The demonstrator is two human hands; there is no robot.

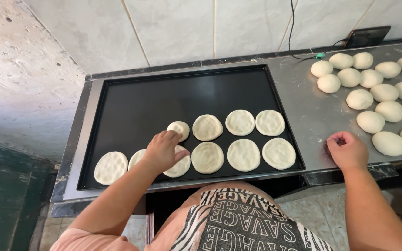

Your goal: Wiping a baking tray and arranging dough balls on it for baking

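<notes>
A black baking tray (pixel 164 93) lies on a steel counter (pixel 308 111) and carries several flattened dough discs in two rows. My left hand (pixel 163 151) reaches over the front row, fingers spread, with the fingertips touching a small disc (pixel 179 128) in the back row. It partly covers two front discs (pixel 180 165). A lone disc (pixel 110 167) lies at the front left. My right hand (pixel 347 149) rests on the bare counter beside the tray, fingers curled in, holding nothing. Several round dough balls (pixel 371 122) sit just beyond it.
A dark phone-like device (pixel 366 36) with a cable leans against the tiled wall at the back right. A rough concrete wall stands to the left of the counter. The back half of the tray is bare.
</notes>
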